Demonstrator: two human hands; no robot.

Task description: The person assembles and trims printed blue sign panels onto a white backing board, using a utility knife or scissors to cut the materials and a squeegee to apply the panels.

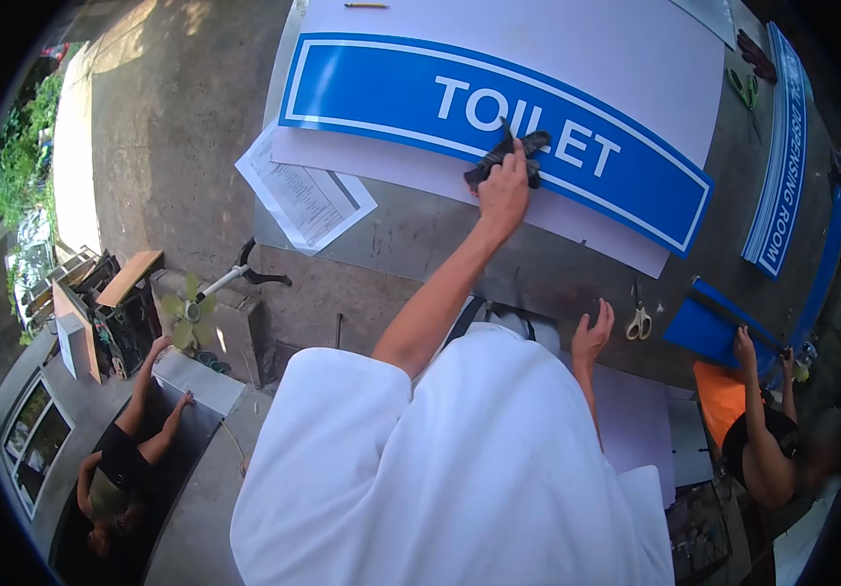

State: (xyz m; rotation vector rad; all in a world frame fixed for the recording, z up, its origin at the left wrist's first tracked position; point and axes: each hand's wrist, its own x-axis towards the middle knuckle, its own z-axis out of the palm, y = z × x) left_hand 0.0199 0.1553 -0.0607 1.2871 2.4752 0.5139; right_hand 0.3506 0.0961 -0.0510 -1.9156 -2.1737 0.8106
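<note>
A long blue sign (362, 83) with a white border and the word TOILET lies on a pale sheet (576, 54) on the worktable. My left hand (505, 190) presses a crumpled dark cloth (487, 169) against the sign's lower edge, below the letters I and L. The fingers are over the cloth and hide part of it. My right hand (591, 335) hovers by the table's near edge with its fingers apart and nothing in it. To its right lies a pair of pale-handled scissors (640, 320).
Stacked blue signs (777, 176), green-handled scissors (747, 93) and a dark glove (757, 57) lie at the right. A printed paper (308, 195) pokes out at the left. A co-worker (772, 439) handles blue material (708, 327). Another person (127, 469) sits near a fan (191, 313).
</note>
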